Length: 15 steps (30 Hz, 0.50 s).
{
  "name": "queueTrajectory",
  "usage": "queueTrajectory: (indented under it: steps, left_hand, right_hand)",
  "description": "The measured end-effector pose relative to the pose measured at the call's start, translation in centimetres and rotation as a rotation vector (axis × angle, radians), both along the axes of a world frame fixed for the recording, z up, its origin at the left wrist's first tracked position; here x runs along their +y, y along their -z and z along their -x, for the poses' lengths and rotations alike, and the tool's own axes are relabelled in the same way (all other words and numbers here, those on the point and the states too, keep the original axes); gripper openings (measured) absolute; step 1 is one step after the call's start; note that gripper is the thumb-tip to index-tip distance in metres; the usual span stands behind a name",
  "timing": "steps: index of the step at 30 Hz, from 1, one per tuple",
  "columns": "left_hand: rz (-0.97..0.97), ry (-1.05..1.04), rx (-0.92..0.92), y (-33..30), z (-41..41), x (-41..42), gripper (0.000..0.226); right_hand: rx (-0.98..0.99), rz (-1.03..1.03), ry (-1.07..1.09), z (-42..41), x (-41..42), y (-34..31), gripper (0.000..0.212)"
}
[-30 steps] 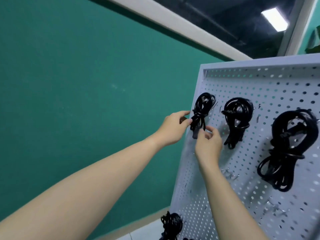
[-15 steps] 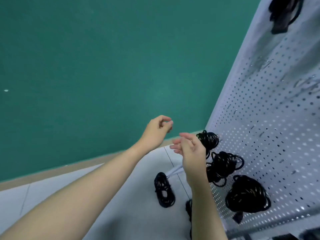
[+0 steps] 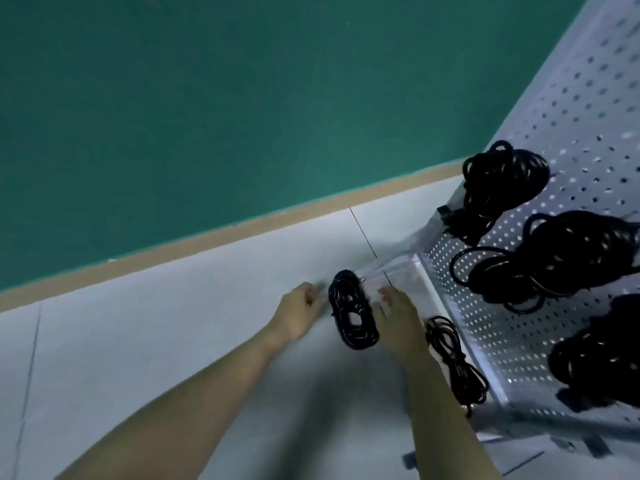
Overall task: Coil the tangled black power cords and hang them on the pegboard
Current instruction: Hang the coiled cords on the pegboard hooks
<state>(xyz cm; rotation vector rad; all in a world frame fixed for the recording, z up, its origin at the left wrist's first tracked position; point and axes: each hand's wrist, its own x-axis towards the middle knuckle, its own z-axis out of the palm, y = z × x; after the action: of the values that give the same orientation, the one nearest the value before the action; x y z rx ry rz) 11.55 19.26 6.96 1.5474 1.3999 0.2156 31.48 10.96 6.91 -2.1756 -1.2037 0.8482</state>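
A loosely coiled black power cord (image 3: 353, 311) lies on the pale floor. My left hand (image 3: 300, 315) is just left of it, fingers loosely curled and holding nothing. My right hand (image 3: 394, 313) is at the coil's right edge with fingers stretched out; motion blur hides whether they touch it. A second, looser black cord (image 3: 453, 362) lies on the floor right of my right forearm, against the base of the white pegboard (image 3: 588, 98). Three bulky black cord bundles (image 3: 502, 181) (image 3: 540, 258) (image 3: 595, 355) sit low on the board's front.
A green wall (image 3: 207, 98) with a tan skirting strip (image 3: 207, 244) runs behind the floor. The pegboard's perforated foot (image 3: 460, 306) juts out along the floor at the right. Blue tape marks (image 3: 519, 460) show at the bottom right.
My view has swung down from the pegboard's top row to the floor. Both hands left the hung coil and dropped to either side of the cord on the floor.
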Motion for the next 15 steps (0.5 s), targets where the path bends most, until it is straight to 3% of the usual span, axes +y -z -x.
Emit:
queueTrajectory:
  steps: [3, 7, 13, 15]
  left_hand:
    - [0.107, 0.030, -0.023, 5.0, -1.6, -1.5, 0.057]
    - [0.238, -0.031, -0.180, 12.2, -2.7, -2.5, 0.063]
    - [0.337, -0.162, -0.344, 8.6, -3.9, -3.0, 0.031]
    - [0.357, -0.171, -0.372, 7.6, -3.5, -3.7, 0.031]
  right_hand:
    - [0.058, 0.141, -0.078, -0.6, 0.4, 2.8, 0.047]
    - [0.143, 0.244, -0.139, -0.3, 1.1, 4.5, 0.056]
    - [0.235, 0.253, -0.066, -1.5, 1.2, 8.5, 0.045]
    - [0.281, 0.244, -0.037, -1.8, 0.7, 9.2, 0.058]
